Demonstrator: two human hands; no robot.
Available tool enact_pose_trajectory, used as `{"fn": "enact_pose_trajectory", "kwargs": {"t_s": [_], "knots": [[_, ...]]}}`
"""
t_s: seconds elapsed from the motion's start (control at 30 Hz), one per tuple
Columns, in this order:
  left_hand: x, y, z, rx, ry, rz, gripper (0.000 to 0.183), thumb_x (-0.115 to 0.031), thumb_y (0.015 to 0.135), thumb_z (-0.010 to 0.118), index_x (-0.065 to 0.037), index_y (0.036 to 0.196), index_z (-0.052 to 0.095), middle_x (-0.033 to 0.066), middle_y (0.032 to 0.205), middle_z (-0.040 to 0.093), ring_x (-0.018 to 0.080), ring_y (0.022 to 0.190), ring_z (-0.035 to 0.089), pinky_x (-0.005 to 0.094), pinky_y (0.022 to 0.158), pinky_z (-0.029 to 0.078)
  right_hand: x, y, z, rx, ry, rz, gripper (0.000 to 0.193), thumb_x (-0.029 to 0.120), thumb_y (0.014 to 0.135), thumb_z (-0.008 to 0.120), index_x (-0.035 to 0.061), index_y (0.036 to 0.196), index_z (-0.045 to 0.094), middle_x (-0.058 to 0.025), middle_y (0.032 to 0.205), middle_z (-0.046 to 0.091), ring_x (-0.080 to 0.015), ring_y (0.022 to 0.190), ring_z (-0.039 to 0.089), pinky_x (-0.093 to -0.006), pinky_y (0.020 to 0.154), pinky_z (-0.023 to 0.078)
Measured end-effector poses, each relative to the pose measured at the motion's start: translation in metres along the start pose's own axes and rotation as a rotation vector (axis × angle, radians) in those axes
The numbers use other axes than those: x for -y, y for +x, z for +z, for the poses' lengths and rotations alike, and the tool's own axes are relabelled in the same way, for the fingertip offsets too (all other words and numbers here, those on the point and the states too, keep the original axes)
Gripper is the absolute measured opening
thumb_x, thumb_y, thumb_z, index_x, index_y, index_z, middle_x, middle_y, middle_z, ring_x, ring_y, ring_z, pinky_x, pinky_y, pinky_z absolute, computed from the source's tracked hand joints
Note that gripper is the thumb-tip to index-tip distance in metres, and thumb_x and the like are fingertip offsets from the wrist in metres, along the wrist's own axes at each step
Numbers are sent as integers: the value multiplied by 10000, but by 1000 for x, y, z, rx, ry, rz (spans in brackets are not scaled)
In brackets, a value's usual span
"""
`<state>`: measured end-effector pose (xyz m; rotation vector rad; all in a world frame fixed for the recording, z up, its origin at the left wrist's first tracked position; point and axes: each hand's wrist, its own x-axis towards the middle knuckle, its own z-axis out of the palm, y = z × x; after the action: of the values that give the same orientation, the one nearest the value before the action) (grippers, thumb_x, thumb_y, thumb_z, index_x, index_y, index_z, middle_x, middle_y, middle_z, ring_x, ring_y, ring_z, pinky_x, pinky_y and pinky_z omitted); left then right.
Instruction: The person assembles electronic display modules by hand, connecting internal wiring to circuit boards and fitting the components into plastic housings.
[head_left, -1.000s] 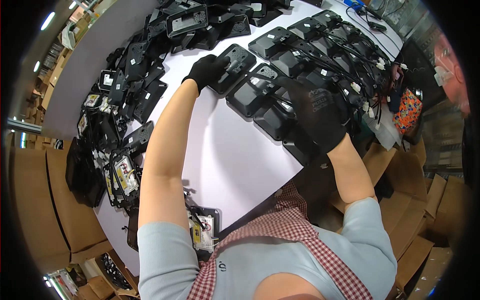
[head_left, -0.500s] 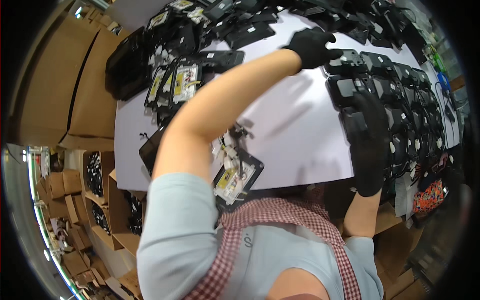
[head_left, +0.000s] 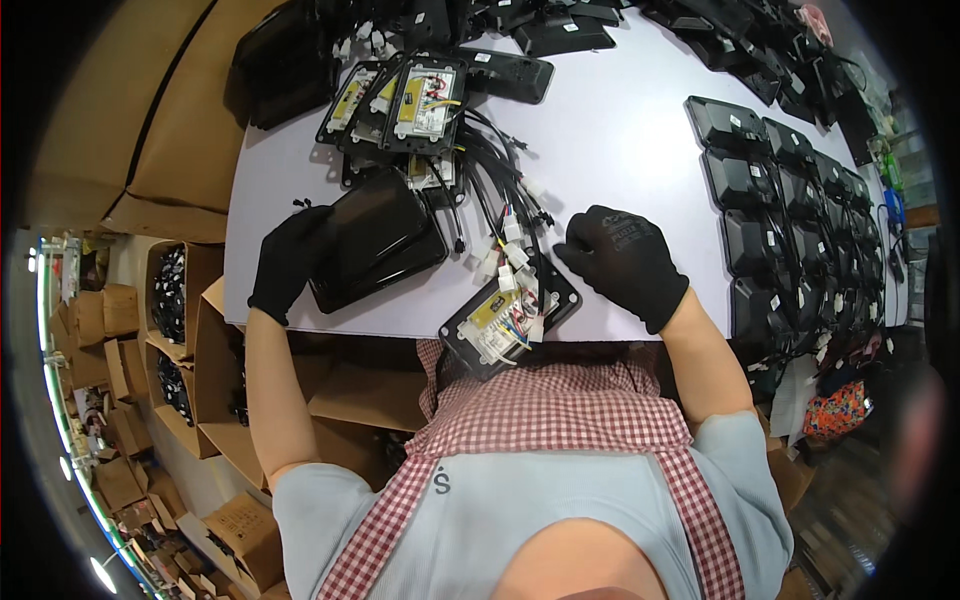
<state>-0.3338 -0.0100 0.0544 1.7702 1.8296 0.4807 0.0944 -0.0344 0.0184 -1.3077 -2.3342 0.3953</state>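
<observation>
My left hand (head_left: pixel 290 262), in a black glove, grips the left edge of a glossy black casing (head_left: pixel 375 240) lying at the table's near left; its fingertips are partly hidden. My right hand (head_left: pixel 625 262), gloved alike, is closed with curled fingers just right of a bundle of wires with white connectors (head_left: pixel 513 255). Whether anything is in that hand is hidden. Between the hands, an opened black housing with a circuit board (head_left: pixel 490 325) overhangs the table's front edge, the connectors lying over it. Several similar open housings (head_left: pixel 425 105) are stacked behind the casing.
Rows of closed black units (head_left: pixel 745 185) with cables cover the table's right side. More black units (head_left: pixel 565 30) lie along the far edge. Tall cardboard (head_left: pixel 165 120) borders the left side, and boxes of black parts (head_left: pixel 185 300) stand below. A colourful cloth (head_left: pixel 835 408) hangs at the right.
Both hands have come back from the units at the right. My left hand now grips the glossy casing; my right is beside the wires. The rear right units now lie with their plain backs up.
</observation>
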Motion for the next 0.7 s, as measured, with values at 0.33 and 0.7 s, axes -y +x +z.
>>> {"fn": "enact_pose_trajectory", "kwargs": {"t_s": [0.33,0.7], "knots": [[4,-3,15,-502,183,510,174,-160,958,612,-26,1006,713,81,934,723,176,871,674,305,787,521,45,-14,21,-86,79,16,153,128,808,730,62,899,626,-126,821,611,-314,743,629,-396,645,502],[-88,-12,54,-345,-124,444,209,-172,1008,524,-11,1052,650,79,995,693,155,896,646,292,790,506,3,-75,-24,148,1114,601,344,80,928,598,2,1260,557,-81,929,653,-109,838,597,-271,722,495]]}}
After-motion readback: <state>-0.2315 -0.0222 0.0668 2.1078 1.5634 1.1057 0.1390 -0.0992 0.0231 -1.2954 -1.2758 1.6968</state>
